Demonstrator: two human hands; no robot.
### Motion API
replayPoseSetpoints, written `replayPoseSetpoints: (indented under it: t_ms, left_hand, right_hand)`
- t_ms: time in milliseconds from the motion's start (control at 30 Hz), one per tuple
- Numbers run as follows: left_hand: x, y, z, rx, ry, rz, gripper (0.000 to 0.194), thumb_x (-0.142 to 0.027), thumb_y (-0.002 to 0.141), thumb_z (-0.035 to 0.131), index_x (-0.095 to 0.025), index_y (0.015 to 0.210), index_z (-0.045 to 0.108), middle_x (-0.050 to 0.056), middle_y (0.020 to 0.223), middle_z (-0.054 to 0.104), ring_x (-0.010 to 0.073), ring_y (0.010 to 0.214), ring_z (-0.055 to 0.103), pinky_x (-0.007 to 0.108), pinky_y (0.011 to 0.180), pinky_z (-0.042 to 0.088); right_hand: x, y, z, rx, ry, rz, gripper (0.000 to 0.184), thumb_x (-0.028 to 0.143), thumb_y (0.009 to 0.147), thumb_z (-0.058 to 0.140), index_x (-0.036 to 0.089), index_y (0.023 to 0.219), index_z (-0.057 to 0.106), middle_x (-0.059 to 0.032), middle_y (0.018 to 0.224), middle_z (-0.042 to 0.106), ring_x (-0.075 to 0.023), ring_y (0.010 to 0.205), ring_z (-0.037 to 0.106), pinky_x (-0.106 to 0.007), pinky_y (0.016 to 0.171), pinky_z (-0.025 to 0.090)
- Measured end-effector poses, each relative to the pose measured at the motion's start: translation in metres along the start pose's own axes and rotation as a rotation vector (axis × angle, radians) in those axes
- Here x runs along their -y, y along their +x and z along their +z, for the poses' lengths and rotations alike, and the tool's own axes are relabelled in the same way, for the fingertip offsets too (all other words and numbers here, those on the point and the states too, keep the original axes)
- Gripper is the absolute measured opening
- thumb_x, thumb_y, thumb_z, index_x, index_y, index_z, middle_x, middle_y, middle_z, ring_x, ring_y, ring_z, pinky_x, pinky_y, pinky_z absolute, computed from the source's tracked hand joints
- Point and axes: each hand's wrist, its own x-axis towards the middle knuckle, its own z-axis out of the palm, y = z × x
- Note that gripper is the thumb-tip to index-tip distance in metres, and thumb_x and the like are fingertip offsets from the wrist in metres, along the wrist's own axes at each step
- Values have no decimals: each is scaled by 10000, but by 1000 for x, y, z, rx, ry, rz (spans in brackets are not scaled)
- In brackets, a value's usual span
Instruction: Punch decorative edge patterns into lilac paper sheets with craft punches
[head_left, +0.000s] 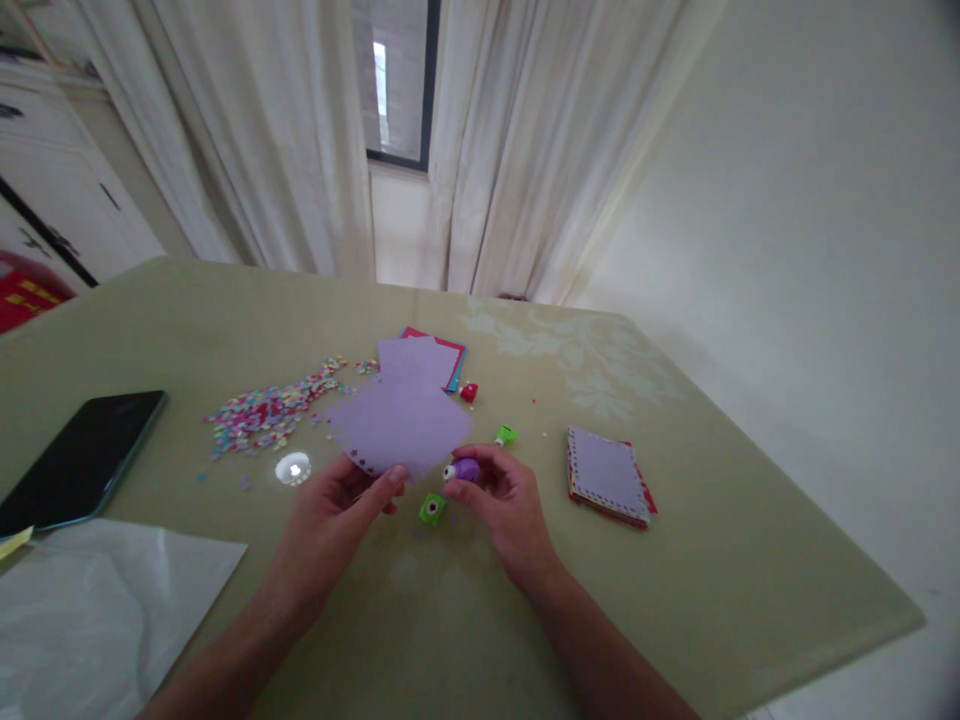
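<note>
Nearest the camera: white plastic sheet (97, 610) at the bottom left, lying on the table (675, 560) near the person's left forearm.
Landmark: lilac paper (401, 420), held up just above the table's middle; every place below is given from it.
Left hand (326, 525): grasping the lilac paper by its near edge, thumb on top, fingers under; small holes show along that edge.
Right hand (502, 500): pinched around a purple punch (465, 468), which sits touching the paper's near right corner.
Green punch (432, 508): on the table just below the paper, between the two hands.
Second green punch (505, 434): just right of the paper, beyond the right hand.
Red punch (469, 392): near the paper's far right corner.
Coloured sheets (439, 355): a small stack behind the paper, partly hidden by it.
Punched scraps (274, 410): a scattered heap left of the paper.
Finished cards (609, 475): a stack with dotted borders, well to the right of the paper.
Phone (82, 455): far left of the paper, face dark.
Doing the step well, as a judgement: the paper edge looks best slid fully into the punch's slot and kept flat, the left hand steadying close to that corner, each new hole spaced evenly after the last one, and the squeeze made straight and firm so the cut comes clean.
</note>
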Motion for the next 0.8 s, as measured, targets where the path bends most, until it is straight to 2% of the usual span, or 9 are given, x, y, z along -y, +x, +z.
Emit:
replayPoseSetpoints:
  t_ms: [100, 233, 367, 467, 567, 700, 800]
  left_hand:
    - [3, 0, -1, -38, 86, 14, 354, -531, 781, 833, -192, 839, 750, 40, 697, 769, 227, 631, 722, 301, 574, 566]
    - [12, -1, -3, -26, 218, 71, 307, -509, 802, 814, -210, 808, 742, 49, 701, 784, 245, 635, 737, 305, 578, 554]
    - [20, 3, -4, 10, 271, 116, 352, -528, 830, 794, -215, 712, 686, 0, 562, 669, 204, 524, 627, 278, 502, 454]
    - [23, 7, -5, 4, 277, 142, 358, -528, 849, 776, -210, 711, 689, -8, 552, 641, 195, 523, 604, 270, 500, 425]
    - [24, 9, -6, 28, 238, 107, 353, -533, 867, 755, -201, 753, 706, 1, 577, 665, 199, 542, 627, 273, 521, 454]
    - [18, 6, -6, 27, 204, 62, 367, -548, 840, 772, -199, 754, 696, 4, 588, 671, 199, 550, 635, 275, 528, 468]
    - [7, 1, -4, 71, 145, 55, 380, -565, 843, 758, -202, 746, 702, 11, 597, 680, 196, 568, 642, 280, 553, 493]
  right_hand:
    - [0, -2, 2, -62, 75, 3, 409, 399, 706, 965, 228, 969, 704, 3, 829, 672, -167, 737, 590, -279, 651, 483]
    - [0, -3, 5, -21, 207, 35, 403, 441, 756, 929, 235, 891, 610, 17, 848, 627, -139, 697, 557, -256, 612, 471]
    - [-2, -2, 6, 3, 257, 80, 457, 473, 749, 932, 225, 795, 551, 26, 800, 602, -122, 650, 522, -247, 582, 443]
    - [-4, -2, 5, -22, 231, 100, 457, 536, 790, 890, 219, 781, 560, 30, 723, 581, -122, 612, 493, -250, 559, 406]
    - [-5, -3, 4, -44, 247, 82, 433, 485, 772, 907, 216, 768, 567, 38, 704, 568, -119, 614, 491, -247, 574, 414]
    - [-4, -3, 4, -70, 313, 143, 341, 448, 773, 889, 206, 885, 676, 3, 808, 676, -139, 685, 584, -242, 603, 482]
    - [-4, -2, 5, -31, 385, 222, 386, 497, 787, 865, 175, 981, 778, -51, 917, 744, -151, 751, 639, -239, 624, 524]
